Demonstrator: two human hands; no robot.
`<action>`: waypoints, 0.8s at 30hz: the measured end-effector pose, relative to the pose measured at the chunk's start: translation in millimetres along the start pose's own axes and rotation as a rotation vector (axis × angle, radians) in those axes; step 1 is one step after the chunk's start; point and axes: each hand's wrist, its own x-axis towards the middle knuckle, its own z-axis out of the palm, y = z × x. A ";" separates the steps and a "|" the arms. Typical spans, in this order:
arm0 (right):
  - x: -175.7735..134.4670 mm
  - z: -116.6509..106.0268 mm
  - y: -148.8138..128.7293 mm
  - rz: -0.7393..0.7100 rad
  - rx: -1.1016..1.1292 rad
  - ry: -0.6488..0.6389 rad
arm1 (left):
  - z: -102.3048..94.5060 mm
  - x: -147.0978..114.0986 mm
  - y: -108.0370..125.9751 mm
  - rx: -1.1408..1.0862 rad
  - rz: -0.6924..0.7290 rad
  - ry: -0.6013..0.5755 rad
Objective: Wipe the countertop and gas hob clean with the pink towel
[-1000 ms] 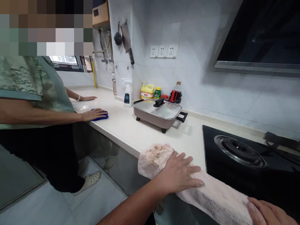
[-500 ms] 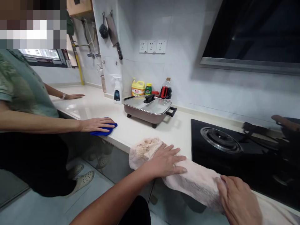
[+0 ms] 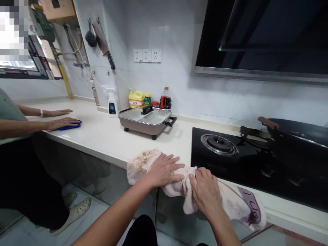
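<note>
A pale pink towel (image 3: pixel 176 184) with brown stains at its left end lies along the front edge of the white counter and hangs partly over it. My left hand (image 3: pixel 164 169) rests flat on the towel with its fingers spread. To its right, my right hand (image 3: pixel 205 189) is closed on a bunched part of the same towel, by the stove's front left corner. Beyond my right hand the towel's end shows a purple band (image 3: pixel 252 208) with letters. Whatever lies under the towel is hidden.
A black stove (image 3: pixel 230 167) with a large wok (image 3: pixel 297 143) is at right. An electric pan (image 3: pixel 146 119) with a glass lid stands behind my hands. A spray bottle (image 3: pixel 112 102) is beside it. At left, another person's hand (image 3: pixel 61 123) presses a blue cloth (image 3: pixel 73 126).
My right hand has come left, toward my left hand, and the towel has bunched between them. The other person's hand and blue cloth have moved back along the counter. The view has shifted right.
</note>
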 end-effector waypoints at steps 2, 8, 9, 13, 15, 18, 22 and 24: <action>0.8 -2.6 0.1 -0.006 0.042 -0.020 | -0.3 1.4 -0.5 0.008 -0.009 -0.005; -2.6 -11.0 14.8 -0.033 0.115 -0.100 | -1.6 4.9 -1.9 0.052 -0.010 -0.030; -3.2 -12.4 17.1 -0.040 0.113 -0.106 | -1.9 5.0 -1.7 0.058 -0.010 -0.034; -6.5 -16.1 27.0 -0.048 0.084 -0.096 | -1.6 4.1 -0.1 0.084 -0.009 -0.007; -9.1 -16.8 34.0 -0.048 0.075 -0.083 | -0.4 3.8 0.8 0.093 -0.007 0.009; -13.9 -17.9 47.0 -0.051 0.068 -0.069 | 1.4 4.0 2.3 0.101 -0.018 0.015; -21.4 -20.1 66.4 -0.027 0.056 -0.075 | 2.5 4.6 5.9 0.107 -0.035 0.011; -26.1 -21.6 77.0 -0.009 0.029 -0.077 | 2.8 4.9 9.2 0.112 -0.035 0.008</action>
